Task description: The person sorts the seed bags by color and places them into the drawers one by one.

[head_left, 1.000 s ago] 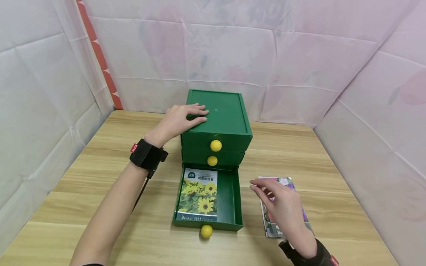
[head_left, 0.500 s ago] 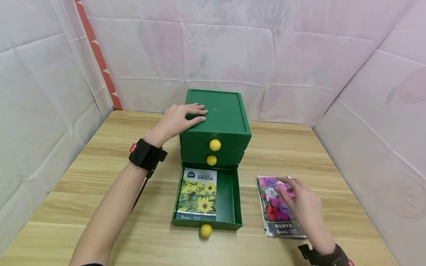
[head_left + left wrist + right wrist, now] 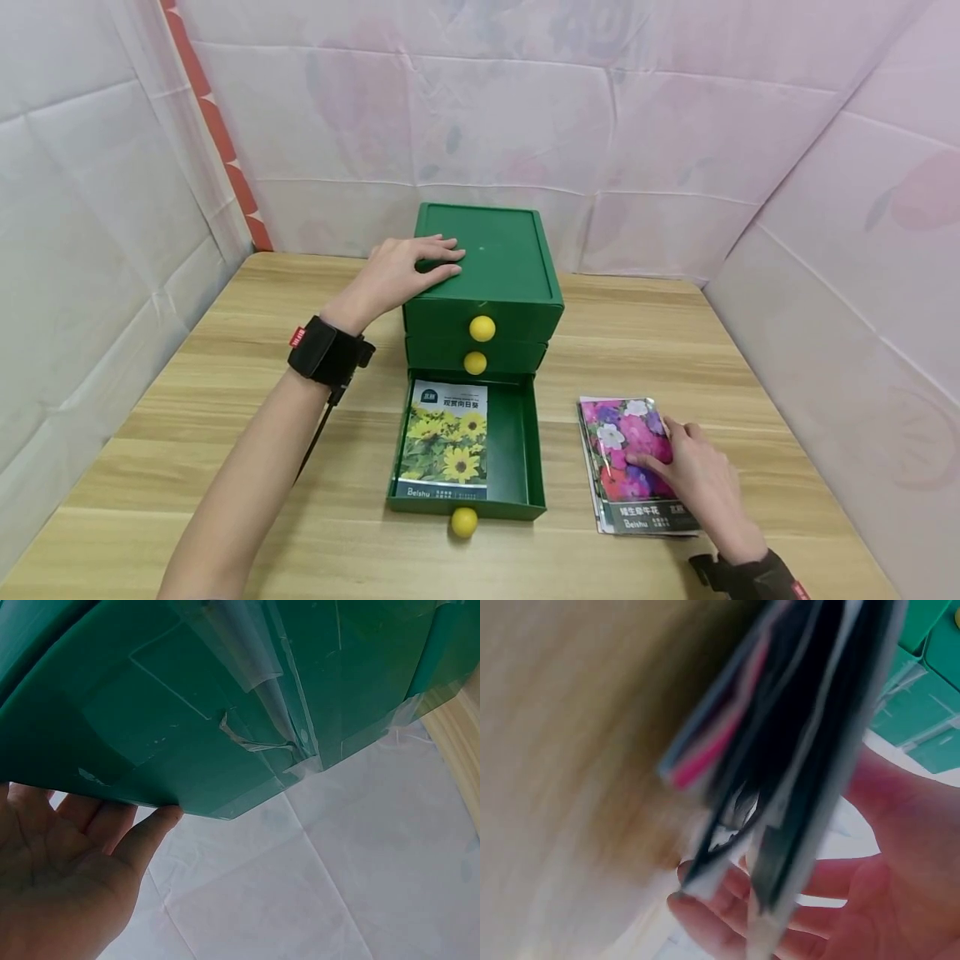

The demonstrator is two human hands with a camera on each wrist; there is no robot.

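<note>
A green three-drawer cabinet (image 3: 502,267) stands at the middle of the wooden table (image 3: 225,392). My left hand (image 3: 405,271) rests flat on its top left edge, fingers straight; in the left wrist view the left hand (image 3: 67,877) lies against the cabinet's green side (image 3: 225,697). The bottom drawer (image 3: 520,454) is pulled out and holds a sunflower seed packet (image 3: 446,442). To its right lies a stack of flower seed packets (image 3: 618,433). My right hand (image 3: 693,475) lies on the stack's right part, thumb and fingers touching the top packet. The right wrist view is blurred: the stack's edges (image 3: 795,735), my right hand (image 3: 855,892) behind.
Each drawer has a yellow ball knob; the open drawer's knob (image 3: 464,522) points towards me. The two upper drawers (image 3: 517,321) are shut. White padded walls (image 3: 840,250) close in the table at the back and both sides.
My right hand has moved right from beside the open drawer and come down onto the stack of packets. The left hand and the cabinet have stayed put.
</note>
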